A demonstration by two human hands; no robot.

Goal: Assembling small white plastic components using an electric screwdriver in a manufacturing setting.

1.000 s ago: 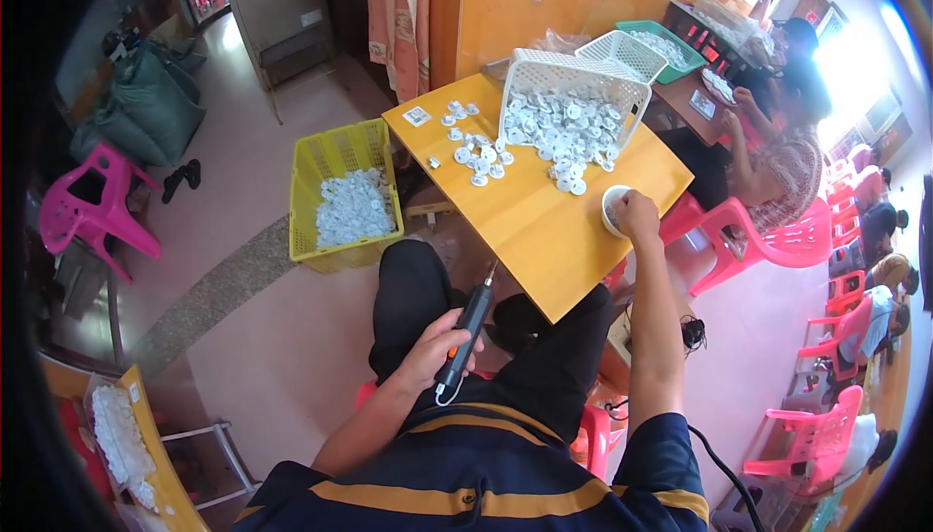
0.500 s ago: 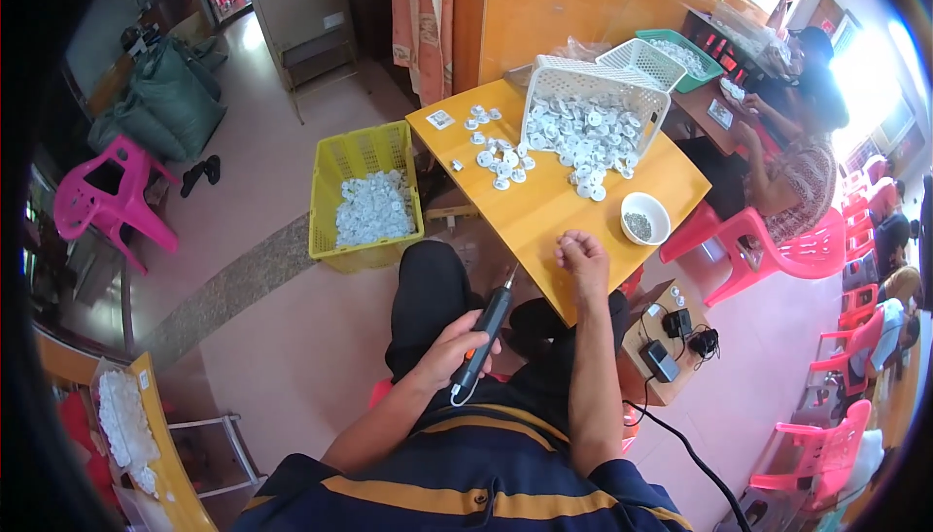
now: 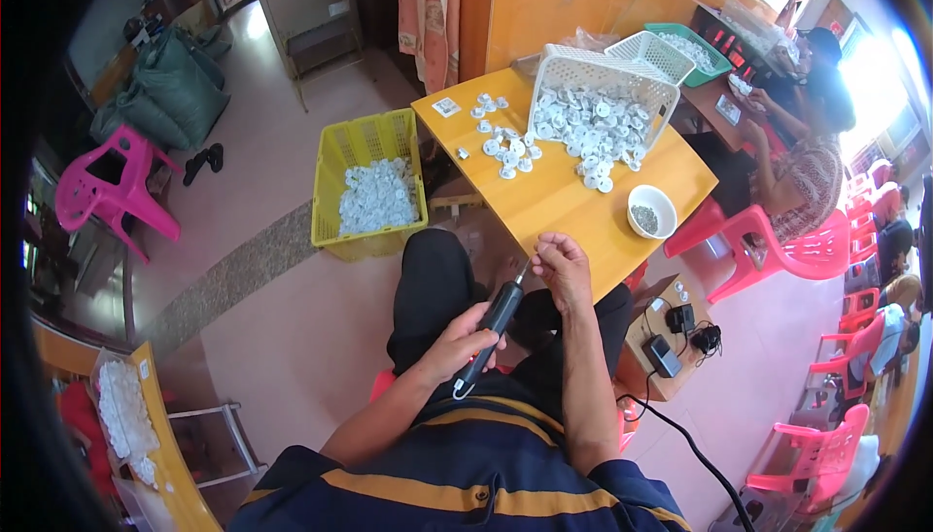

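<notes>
My left hand point(image 3: 457, 347) is wrapped round a black electric screwdriver point(image 3: 500, 310), its bit slanting up toward the table. Beside the bit tip, my right hand point(image 3: 566, 274) is closed in a pinch; whatever sits between thumb and fingers is too small to make out. Both hands are at the near edge of the yellow table point(image 3: 583, 226). To the right of them stands a white bowl point(image 3: 669, 209) of small grey metal pieces point(image 3: 643, 218). White round plastic parts point(image 3: 598, 129) spill from a tipped white basket point(image 3: 573, 64), and a looser group point(image 3: 509, 151) lies left of it.
A yellow crate point(image 3: 322, 182) with white parts stands on the floor left of the table. Chargers point(image 3: 663, 355) and cables lie on a wooden box point(image 3: 632, 338) at right. Another person point(image 3: 812, 177) sits beyond on a pink chair point(image 3: 797, 265). A pink stool-chair point(image 3: 117, 192) stands far left.
My right hand has moved left and closer, from over the table to the screwdriver's tip. The screwdriver has shifted slightly, still in my left hand. The view has turned slightly.
</notes>
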